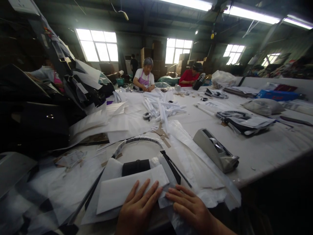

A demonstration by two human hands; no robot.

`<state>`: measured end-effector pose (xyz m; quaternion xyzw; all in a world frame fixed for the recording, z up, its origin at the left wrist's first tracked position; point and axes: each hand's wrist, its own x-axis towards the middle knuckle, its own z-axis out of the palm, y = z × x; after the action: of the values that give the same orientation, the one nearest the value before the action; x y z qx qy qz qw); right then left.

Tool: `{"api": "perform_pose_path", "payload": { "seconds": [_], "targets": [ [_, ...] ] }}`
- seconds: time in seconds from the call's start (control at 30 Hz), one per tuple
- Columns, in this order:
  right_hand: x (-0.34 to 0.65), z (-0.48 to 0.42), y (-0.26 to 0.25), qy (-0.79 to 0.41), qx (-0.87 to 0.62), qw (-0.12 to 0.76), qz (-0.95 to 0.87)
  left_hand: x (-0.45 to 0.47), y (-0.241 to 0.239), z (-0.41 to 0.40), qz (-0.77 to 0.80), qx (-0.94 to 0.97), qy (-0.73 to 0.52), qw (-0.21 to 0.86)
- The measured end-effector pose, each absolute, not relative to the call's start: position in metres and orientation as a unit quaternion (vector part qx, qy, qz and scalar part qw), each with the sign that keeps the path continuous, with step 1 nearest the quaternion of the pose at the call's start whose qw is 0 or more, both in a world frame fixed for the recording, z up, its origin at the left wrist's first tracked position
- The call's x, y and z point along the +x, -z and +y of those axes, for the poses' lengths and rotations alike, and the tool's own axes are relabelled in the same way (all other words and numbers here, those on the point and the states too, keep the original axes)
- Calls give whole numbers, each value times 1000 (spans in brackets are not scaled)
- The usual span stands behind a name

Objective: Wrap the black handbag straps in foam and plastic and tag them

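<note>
My left hand [138,207] lies flat with fingers spread on a white sheet of wrapping paper [114,192] at the near table edge. My right hand [189,205] rests beside it, fingers stretched out and pressing the crumpled edge of the paper. Under the sheet a black bag piece [136,167] with a small metal clasp shows, wrapped partly in white. A plastic-wrapped curved strap [139,141] arcs just behind it.
A grey tape dispenser [216,154] stands to the right. Rolled white paper tubes [160,106] lie mid-table. Black bags [36,120] pile up on the left. Two seated people [145,76] work at the far end, with a blue box [277,95] at far right.
</note>
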<state>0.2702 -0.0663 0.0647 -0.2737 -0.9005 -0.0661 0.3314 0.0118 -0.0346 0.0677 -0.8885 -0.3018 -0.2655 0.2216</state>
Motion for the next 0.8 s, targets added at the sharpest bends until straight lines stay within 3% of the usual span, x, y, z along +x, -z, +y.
{"api": "perform_pose_path", "payload": {
  "seconds": [0.17, 0.37, 0.8],
  "targets": [
    [279, -77, -82, 66, -228, 300, -924, 14, -74, -35, -295, -883, 298, 211],
    [271, -68, -116, -28, -346, 393, -852, 15, -73, -36, -303, -882, 290, 214],
    [246, -32, -111, 29, -336, 303, -891, 11, -67, -30, -294, -894, 256, 221]
  ]
}}
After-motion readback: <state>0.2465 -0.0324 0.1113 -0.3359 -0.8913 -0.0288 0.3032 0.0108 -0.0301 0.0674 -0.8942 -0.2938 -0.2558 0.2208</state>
